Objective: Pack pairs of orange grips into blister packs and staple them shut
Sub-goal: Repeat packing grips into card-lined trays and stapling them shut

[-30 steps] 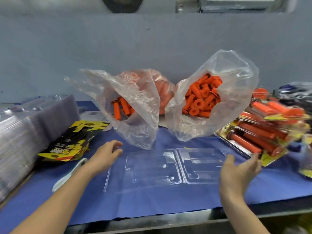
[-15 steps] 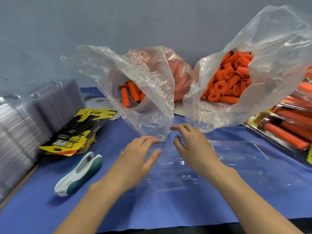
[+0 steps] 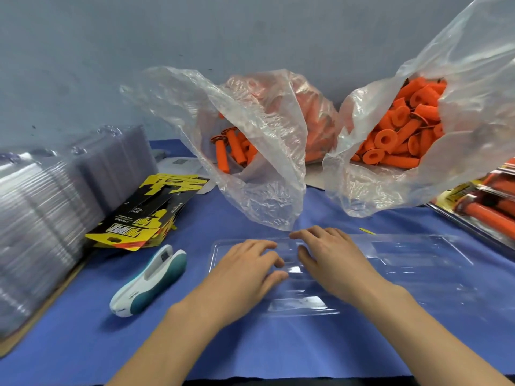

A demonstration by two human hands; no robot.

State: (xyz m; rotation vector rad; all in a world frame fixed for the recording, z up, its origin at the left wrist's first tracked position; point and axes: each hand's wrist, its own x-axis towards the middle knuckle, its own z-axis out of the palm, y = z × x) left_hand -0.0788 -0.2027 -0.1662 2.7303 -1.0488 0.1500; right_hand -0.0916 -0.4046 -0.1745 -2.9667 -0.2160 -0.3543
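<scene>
I rest my left hand (image 3: 248,270) and right hand (image 3: 331,257) flat, fingers relaxed and gripping nothing, on the open blister pack (image 3: 418,257) beneath them, probably to steady it, with bagged orange grips (image 3: 398,135) just beyond my fingertips and the stapler (image 3: 150,280) beside my left wrist.

Even, bright light; soft shadows; edges bowed, perhaps motion-blurred at left.

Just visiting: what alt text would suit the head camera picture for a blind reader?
A person's left hand and right hand rest on an open, empty clear blister pack on a blue cloth. Behind it, a left bag and a right bag hold orange grips; a stapler and yellow cards lie to the left.
</scene>
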